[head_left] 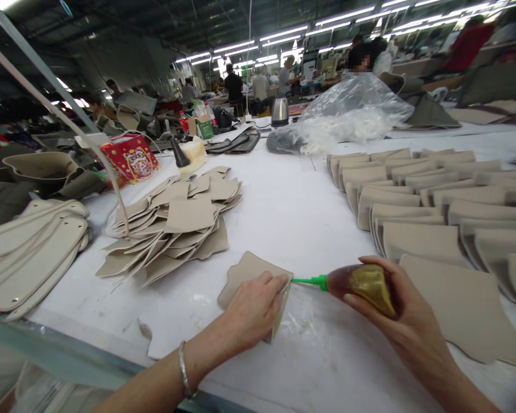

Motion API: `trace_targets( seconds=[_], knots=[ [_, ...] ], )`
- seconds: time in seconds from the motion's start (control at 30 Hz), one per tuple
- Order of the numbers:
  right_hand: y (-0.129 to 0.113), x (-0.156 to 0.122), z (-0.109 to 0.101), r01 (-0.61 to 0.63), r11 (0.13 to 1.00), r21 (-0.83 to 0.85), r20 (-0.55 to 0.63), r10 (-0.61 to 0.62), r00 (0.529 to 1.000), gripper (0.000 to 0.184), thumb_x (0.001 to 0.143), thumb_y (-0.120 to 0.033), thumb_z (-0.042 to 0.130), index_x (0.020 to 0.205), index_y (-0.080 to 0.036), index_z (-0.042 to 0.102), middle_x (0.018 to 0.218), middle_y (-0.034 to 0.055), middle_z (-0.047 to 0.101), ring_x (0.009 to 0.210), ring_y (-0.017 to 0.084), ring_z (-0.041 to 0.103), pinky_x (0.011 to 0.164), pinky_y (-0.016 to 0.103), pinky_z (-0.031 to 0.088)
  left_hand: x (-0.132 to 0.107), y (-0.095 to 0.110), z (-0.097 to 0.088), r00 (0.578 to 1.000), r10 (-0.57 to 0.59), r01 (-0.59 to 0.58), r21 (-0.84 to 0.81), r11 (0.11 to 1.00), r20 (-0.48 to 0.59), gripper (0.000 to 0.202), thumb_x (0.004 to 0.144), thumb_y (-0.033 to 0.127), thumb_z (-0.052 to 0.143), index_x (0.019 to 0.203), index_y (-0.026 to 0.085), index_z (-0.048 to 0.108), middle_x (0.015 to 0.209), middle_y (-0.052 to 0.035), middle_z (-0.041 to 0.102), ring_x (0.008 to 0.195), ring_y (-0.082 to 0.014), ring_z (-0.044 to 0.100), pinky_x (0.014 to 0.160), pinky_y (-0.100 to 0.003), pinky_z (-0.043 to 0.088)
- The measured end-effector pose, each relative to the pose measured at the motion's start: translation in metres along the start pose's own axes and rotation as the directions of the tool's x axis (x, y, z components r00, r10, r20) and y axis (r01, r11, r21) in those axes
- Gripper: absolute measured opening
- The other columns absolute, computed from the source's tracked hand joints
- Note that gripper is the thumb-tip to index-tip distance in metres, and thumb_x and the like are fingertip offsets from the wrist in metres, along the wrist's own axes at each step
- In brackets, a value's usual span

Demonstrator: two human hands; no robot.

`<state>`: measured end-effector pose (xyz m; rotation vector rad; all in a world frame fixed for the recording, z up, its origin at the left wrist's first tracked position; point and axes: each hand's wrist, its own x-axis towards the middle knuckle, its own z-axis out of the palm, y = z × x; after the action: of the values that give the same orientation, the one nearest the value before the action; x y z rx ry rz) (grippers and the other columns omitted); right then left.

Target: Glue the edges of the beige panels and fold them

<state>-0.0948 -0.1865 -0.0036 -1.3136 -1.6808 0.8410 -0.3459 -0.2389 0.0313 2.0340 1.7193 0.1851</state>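
Note:
My left hand [253, 307] presses down on a beige cut piece [246, 272] lying on the white table, fingers curled over its right edge. My right hand [393, 312] is wrapped round a squeeze bottle of amber glue [360, 283]. The bottle's green nozzle [308, 281] points left and touches the right edge of the piece, just beside my left fingertips. A silver bracelet [183, 370] sits on my left wrist.
A loose heap of beige pieces [176, 226] lies to the left. Overlapped rows of pieces [430, 206] fill the right side. Long beige strips [26, 252] lie far left. A red box [129, 159], kettle [279, 110] and plastic bag [348, 112] stand behind. People work at other tables.

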Motion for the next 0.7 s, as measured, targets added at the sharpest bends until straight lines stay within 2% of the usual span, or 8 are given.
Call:
trace_targets(
  seconds=[0.13, 0.3, 0.4, 0.5, 0.53, 0.6, 0.67, 0.7],
  knots=[
    [-0.004, 0.001, 0.002, 0.007, 1.000, 0.003, -0.021, -0.007, 1.000, 0.057, 0.075, -0.056, 0.074, 0.121, -0.028, 0.054, 0.107, 0.0037, 0.062, 0.091, 0.026, 0.062, 0.085, 0.037, 0.050, 0.001, 0.000, 0.000, 1.000, -0.008, 0.008, -0.012, 1.000, 0.011, 0.045, 0.097, 0.021, 0.033, 0.137, 0.023, 0.052, 0.110, -0.0062, 0.064, 0.099, -0.0221, 0.063, 0.090, -0.033, 0.048],
    [0.004, -0.012, -0.001, -0.208, 0.954, 0.216, 0.205, 0.164, 0.965, 0.056, 0.074, -0.053, 0.076, 0.120, -0.026, 0.058, 0.096, 0.0022, 0.069, 0.086, 0.025, 0.066, 0.076, 0.030, 0.055, 0.003, -0.003, 0.001, 1.000, 0.003, -0.005, -0.093, 0.996, -0.015, 0.043, 0.096, 0.022, 0.037, 0.135, 0.022, 0.055, 0.110, -0.0065, 0.065, 0.102, -0.0223, 0.062, 0.093, -0.033, 0.047],
    [0.007, -0.020, -0.011, -0.405, 0.761, 0.506, 0.217, 0.342, 0.914, 0.055, 0.073, -0.050, 0.078, 0.120, -0.026, 0.063, 0.107, 0.0066, 0.072, 0.098, 0.030, 0.068, 0.082, 0.037, 0.057, 0.004, -0.012, 0.000, 0.996, -0.021, 0.006, -0.174, 0.985, -0.084, 0.039, 0.094, 0.022, 0.040, 0.125, 0.019, 0.061, 0.111, -0.0065, 0.066, 0.104, -0.0201, 0.061, 0.096, -0.031, 0.045],
    [-0.002, -0.033, -0.028, -0.448, 0.518, 0.729, 0.187, 0.479, 0.858, 0.042, 0.077, -0.046, 0.075, 0.113, -0.026, 0.071, 0.116, 0.0081, 0.072, 0.105, 0.033, 0.068, 0.085, 0.044, 0.058, 0.004, -0.031, -0.002, 0.952, -0.159, 0.145, -0.071, 0.987, -0.262, 0.044, 0.087, 0.025, 0.046, 0.128, 0.013, 0.058, 0.122, -0.0127, 0.060, 0.117, -0.0249, 0.055, 0.102, -0.036, 0.041],
    [-0.007, -0.037, -0.035, -0.430, 0.474, 0.769, 0.167, 0.500, 0.850, 0.035, 0.080, -0.046, 0.073, 0.109, -0.026, 0.073, 0.116, 0.0074, 0.072, 0.104, 0.032, 0.069, 0.084, 0.044, 0.059, 0.005, -0.039, -0.004, 0.925, -0.223, 0.229, -0.014, 0.973, -0.307, 0.051, 0.085, 0.029, 0.049, 0.132, 0.010, 0.054, 0.126, -0.0161, 0.058, 0.121, -0.0290, 0.052, 0.104, -0.040, 0.040],
    [-0.014, -0.046, -0.048, -0.384, 0.436, 0.814, 0.133, 0.505, 0.853, 0.028, 0.086, -0.046, 0.067, 0.104, -0.027, 0.076, 0.113, 0.0066, 0.074, 0.099, 0.030, 0.071, 0.083, 0.043, 0.059, 0.008, -0.057, -0.007, 0.898, -0.319, 0.340, 0.017, 0.940, -0.304, 0.059, 0.079, 0.036, 0.055, 0.130, 0.007, 0.053, 0.124, -0.0194, 0.059, 0.119, -0.0341, 0.054, 0.102, -0.045, 0.040],
    [-0.014, -0.053, -0.063, -0.327, 0.429, 0.842, 0.084, 0.495, 0.865, 0.028, 0.089, -0.048, 0.063, 0.103, -0.028, 0.077, 0.111, 0.0067, 0.074, 0.097, 0.028, 0.072, 0.081, 0.041, 0.060, 0.014, -0.075, -0.010, 0.885, -0.395, 0.392, -0.061, 0.918, -0.247, 0.062, 0.074, 0.045, 0.060, 0.125, 0.011, 0.055, 0.110, -0.0161, 0.065, 0.102, -0.0347, 0.063, 0.092, -0.045, 0.045],
    [-0.012, -0.055, -0.071, -0.292, 0.423, 0.858, 0.054, 0.491, 0.869, 0.028, 0.089, -0.049, 0.064, 0.103, -0.029, 0.077, 0.113, 0.0068, 0.074, 0.099, 0.029, 0.071, 0.081, 0.041, 0.060, 0.017, -0.083, -0.011, 0.880, -0.429, 0.411, -0.125, 0.903, -0.206, 0.058, 0.070, 0.048, 0.063, 0.116, 0.014, 0.058, 0.094, -0.0116, 0.067, 0.091, -0.0348, 0.065, 0.083, -0.044, 0.048]
  ],
)
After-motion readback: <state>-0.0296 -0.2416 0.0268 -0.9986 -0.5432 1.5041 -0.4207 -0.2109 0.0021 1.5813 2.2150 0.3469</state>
